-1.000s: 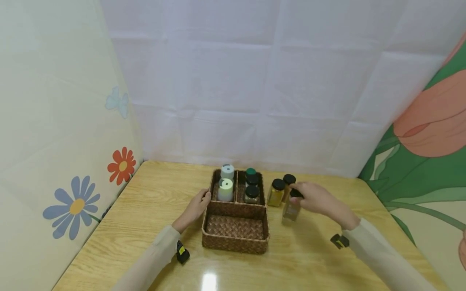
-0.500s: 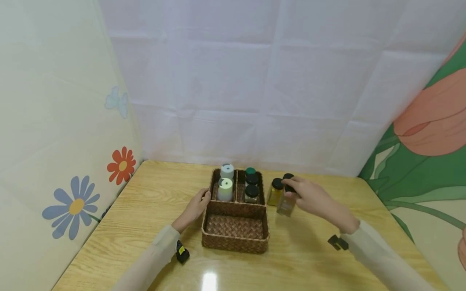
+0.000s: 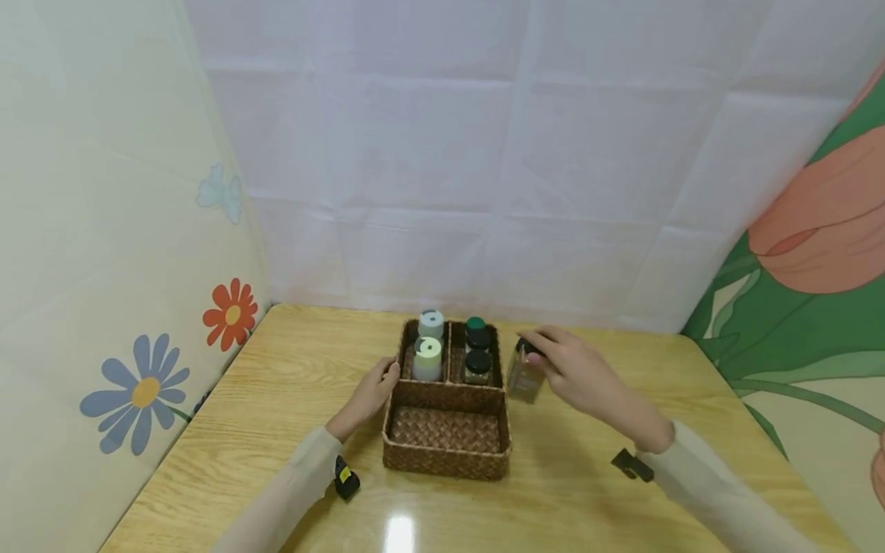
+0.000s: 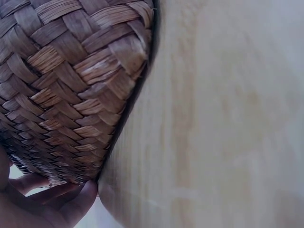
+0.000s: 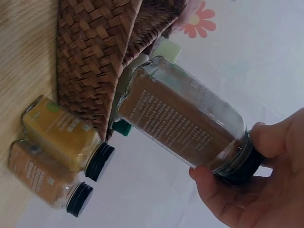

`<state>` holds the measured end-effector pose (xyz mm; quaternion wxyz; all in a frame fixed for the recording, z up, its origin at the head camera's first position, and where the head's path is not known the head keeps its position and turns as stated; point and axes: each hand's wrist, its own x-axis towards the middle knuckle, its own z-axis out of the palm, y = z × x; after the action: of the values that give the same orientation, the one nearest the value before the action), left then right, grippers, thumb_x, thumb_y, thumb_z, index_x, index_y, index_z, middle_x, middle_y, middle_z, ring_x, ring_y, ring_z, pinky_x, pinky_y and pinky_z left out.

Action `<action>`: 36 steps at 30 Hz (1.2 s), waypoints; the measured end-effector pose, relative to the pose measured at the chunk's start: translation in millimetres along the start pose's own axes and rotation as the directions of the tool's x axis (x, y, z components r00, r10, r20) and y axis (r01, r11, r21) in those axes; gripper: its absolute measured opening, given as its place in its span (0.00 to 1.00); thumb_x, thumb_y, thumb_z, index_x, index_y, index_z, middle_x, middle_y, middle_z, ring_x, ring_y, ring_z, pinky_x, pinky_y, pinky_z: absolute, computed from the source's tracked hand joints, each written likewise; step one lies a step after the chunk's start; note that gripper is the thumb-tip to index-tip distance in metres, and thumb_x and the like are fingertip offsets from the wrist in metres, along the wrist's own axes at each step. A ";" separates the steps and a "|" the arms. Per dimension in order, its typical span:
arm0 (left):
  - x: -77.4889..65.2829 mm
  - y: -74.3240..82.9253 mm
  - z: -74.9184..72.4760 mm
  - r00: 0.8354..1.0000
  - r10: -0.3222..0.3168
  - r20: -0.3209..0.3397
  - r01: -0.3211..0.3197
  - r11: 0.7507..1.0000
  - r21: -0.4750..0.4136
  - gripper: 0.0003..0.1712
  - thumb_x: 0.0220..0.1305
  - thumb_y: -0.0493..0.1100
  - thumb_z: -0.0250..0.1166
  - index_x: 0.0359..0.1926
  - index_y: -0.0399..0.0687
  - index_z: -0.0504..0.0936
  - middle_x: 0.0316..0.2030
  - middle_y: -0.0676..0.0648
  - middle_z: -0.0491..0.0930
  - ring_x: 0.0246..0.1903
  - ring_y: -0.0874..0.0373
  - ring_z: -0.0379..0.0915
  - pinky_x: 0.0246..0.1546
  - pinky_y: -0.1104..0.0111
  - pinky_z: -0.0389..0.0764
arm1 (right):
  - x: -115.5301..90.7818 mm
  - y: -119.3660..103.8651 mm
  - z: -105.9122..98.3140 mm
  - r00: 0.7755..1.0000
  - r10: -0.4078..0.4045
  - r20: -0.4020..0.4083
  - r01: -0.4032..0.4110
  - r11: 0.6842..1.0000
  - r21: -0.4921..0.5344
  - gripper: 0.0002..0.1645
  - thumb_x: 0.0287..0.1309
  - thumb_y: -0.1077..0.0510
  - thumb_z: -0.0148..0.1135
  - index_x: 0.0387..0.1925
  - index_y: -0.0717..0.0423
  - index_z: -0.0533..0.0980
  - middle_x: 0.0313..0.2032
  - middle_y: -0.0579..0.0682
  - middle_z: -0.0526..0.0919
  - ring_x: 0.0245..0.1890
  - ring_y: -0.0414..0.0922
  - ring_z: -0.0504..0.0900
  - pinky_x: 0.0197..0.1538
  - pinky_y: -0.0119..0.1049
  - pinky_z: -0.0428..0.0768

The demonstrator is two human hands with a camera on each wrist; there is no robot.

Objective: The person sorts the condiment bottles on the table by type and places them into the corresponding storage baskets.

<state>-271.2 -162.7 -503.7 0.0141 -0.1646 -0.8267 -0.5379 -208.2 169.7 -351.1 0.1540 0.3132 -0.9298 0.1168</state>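
My right hand (image 3: 581, 376) pinches a square glass spice jar (image 5: 180, 118) by its black lid, fingers and thumb on either side. Brown powder fills much of the jar, which hangs tilted beside the right wall of a brown woven basket (image 3: 445, 465). In the right wrist view, a yellow spice jar (image 5: 61, 135) and an orange-brown spice jar (image 5: 42, 175) stand side by side near that wall. At the basket's left side, my left hand (image 3: 368, 392) holds the wall, fingertips against the weave in the left wrist view.
The basket's back left compartment bears two pale-capped bottles (image 3: 428, 357). In the back right one are black-lidded jars (image 3: 478, 362) and a green cap (image 3: 475, 325). A wooden table (image 3: 290, 346) lies below, with a white cloth (image 3: 429, 153) behind.
My right hand has moved left with the brown-powder jar, from right of the two standing jars to close by the basket, covering them in the head view. My left hand stays put.
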 end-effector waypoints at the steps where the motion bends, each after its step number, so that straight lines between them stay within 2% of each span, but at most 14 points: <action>1: -0.3 -0.3 0.0 1.000 -0.001 0.000 0.001 1.000 -0.001 0.27 0.81 0.45 0.44 0.68 0.26 0.62 0.63 0.26 0.66 0.62 0.31 0.64 0.59 0.42 0.68 | 0.6 -1.8 0.1 1.000 -0.006 -0.008 0.006 1.000 0.002 0.26 0.71 0.61 0.56 0.67 0.66 0.69 0.53 0.63 0.78 0.48 0.58 0.80 0.46 0.53 0.80; 4: -0.7 -0.4 -0.3 1.000 -0.001 -0.007 0.001 1.000 0.001 0.27 0.80 0.44 0.45 0.68 0.27 0.63 0.62 0.26 0.67 0.62 0.31 0.64 0.59 0.42 0.69 | 3.3 -7.3 0.5 0.999 -0.025 -0.023 0.025 1.000 0.009 0.25 0.71 0.61 0.56 0.66 0.65 0.70 0.52 0.62 0.79 0.46 0.55 0.80 0.44 0.51 0.80; 11: -0.8 -0.7 -0.7 1.000 -0.001 -0.016 0.001 1.000 0.008 0.27 0.80 0.45 0.45 0.68 0.27 0.63 0.62 0.26 0.67 0.62 0.32 0.65 0.59 0.42 0.69 | 11.0 -19.0 4.9 0.998 -0.062 -0.013 0.062 0.998 0.004 0.26 0.71 0.59 0.57 0.67 0.63 0.70 0.55 0.62 0.78 0.51 0.57 0.79 0.49 0.54 0.79; 18: -1.1 -1.9 -0.4 1.000 -0.012 -0.007 0.012 1.000 0.001 0.28 0.80 0.45 0.44 0.69 0.27 0.62 0.63 0.26 0.66 0.63 0.31 0.63 0.60 0.42 0.68 | 15.5 -27.4 11.1 0.994 -0.104 -0.025 0.104 0.994 0.034 0.24 0.69 0.54 0.60 0.62 0.60 0.75 0.53 0.59 0.80 0.48 0.54 0.81 0.48 0.51 0.81; 21: -1.3 -1.7 -0.7 1.000 -0.015 -0.009 0.015 1.000 -0.002 0.28 0.80 0.45 0.45 0.69 0.26 0.62 0.63 0.26 0.66 0.63 0.31 0.63 0.60 0.42 0.68 | 16.9 -29.9 12.1 0.993 -0.115 -0.025 0.117 0.992 0.053 0.23 0.68 0.54 0.62 0.60 0.58 0.77 0.51 0.57 0.81 0.41 0.48 0.82 0.42 0.45 0.82; 25: -1.1 0.0 -0.7 1.000 -0.013 -0.012 0.013 1.000 -0.001 0.28 0.80 0.45 0.45 0.69 0.26 0.62 0.63 0.25 0.66 0.63 0.31 0.64 0.60 0.42 0.68 | 17.2 -33.2 11.7 0.994 -0.105 0.022 0.103 0.992 0.079 0.22 0.67 0.52 0.62 0.59 0.56 0.78 0.50 0.53 0.82 0.30 0.37 0.77 0.32 0.36 0.77; 33: 0.1 0.1 0.7 1.000 0.001 -0.011 -0.001 1.000 -0.002 0.27 0.80 0.44 0.45 0.68 0.26 0.63 0.63 0.26 0.66 0.62 0.32 0.64 0.60 0.43 0.69 | 16.7 -35.6 14.8 0.987 -0.106 0.121 0.088 0.986 0.140 0.21 0.65 0.52 0.65 0.57 0.53 0.79 0.51 0.53 0.83 0.18 0.30 0.66 0.29 0.32 0.71; 36: 0.7 -0.8 0.8 1.000 -0.002 -0.008 0.002 1.000 -0.004 0.27 0.81 0.44 0.45 0.68 0.26 0.63 0.63 0.26 0.66 0.62 0.31 0.64 0.60 0.42 0.69 | 16.3 -36.3 16.9 0.983 -0.106 0.153 0.084 0.986 0.146 0.21 0.65 0.53 0.65 0.57 0.53 0.79 0.52 0.53 0.83 0.19 0.29 0.67 0.29 0.31 0.71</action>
<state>-272.0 -162.0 -504.6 0.0166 -0.1619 -0.8256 -0.5402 -201.7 127.3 -356.5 0.0622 0.3755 -0.9128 0.1480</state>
